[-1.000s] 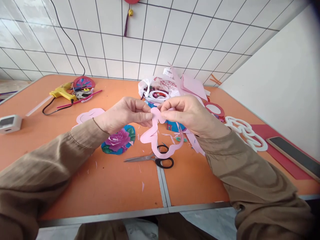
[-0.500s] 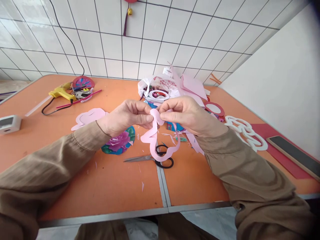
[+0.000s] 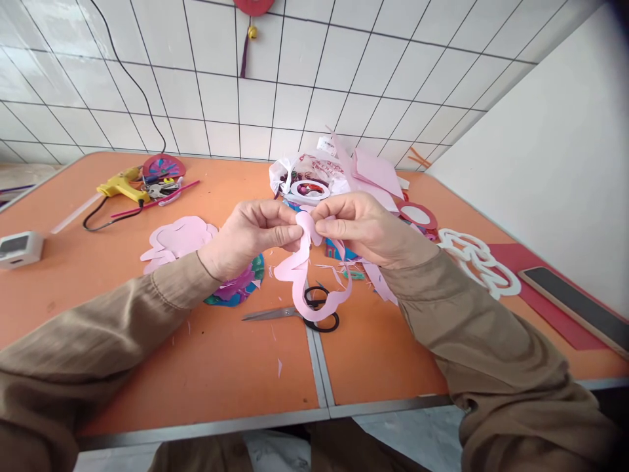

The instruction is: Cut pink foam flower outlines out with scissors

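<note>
A thin, wavy strip of pink paper [image 3: 298,290] hangs in a loop between my hands. My left hand [image 3: 260,235] pinches its top from the left, thumb against fingers. Close beside it, my right hand [image 3: 361,228] pinches the same paper from the right. Below the paper, black-handled scissors [image 3: 275,314] lie on the orange table [image 3: 236,373], and the loop partly covers their handles. Left of my left hand sit pink paper cutouts [image 3: 179,237]. A flower-patterned piece [image 3: 236,288] is partly hidden by my left wrist.
A yellow glue gun [image 3: 122,185] and pliers lie back left. A white device [image 3: 20,249] is at the left edge. A plastic bag [image 3: 322,172] and pink sheets [image 3: 377,170] stand at the back. White cutouts [image 3: 484,262] and a phone [image 3: 574,305] lie right.
The view has shifted slightly, showing more of the red wall ornament. My left forearm now covers more of the flower-patterned piece and less of the pink cutouts. Both hands keep their pinch on the strip.
</note>
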Available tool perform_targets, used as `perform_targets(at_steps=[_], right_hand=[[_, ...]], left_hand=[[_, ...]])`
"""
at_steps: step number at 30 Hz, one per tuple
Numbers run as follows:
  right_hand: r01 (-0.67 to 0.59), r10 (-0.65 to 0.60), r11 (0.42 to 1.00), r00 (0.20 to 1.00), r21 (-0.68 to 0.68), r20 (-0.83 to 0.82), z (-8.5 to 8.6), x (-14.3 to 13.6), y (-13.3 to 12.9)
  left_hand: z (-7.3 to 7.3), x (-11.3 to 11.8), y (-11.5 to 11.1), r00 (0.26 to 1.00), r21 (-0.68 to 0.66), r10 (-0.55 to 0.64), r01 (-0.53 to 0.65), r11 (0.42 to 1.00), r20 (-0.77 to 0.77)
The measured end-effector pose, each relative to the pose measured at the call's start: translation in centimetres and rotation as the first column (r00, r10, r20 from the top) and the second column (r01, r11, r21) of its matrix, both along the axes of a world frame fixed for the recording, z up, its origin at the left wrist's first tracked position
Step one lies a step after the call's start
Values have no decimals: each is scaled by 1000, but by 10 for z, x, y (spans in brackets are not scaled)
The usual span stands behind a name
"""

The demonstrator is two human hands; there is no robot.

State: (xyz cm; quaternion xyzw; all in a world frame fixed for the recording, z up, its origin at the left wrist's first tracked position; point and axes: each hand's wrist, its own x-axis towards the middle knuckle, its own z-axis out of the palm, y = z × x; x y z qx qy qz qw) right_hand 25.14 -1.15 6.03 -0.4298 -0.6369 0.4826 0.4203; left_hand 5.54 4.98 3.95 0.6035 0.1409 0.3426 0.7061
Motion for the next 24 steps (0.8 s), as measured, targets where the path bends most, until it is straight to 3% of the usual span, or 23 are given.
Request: perform_targets(at_steps=[24], right_hand=[[-95, 57, 987, 962, -132, -267, -2, -17, 2]], left_hand=[[-1, -2, -6, 997, -13, -5, 6, 1000, 74]])
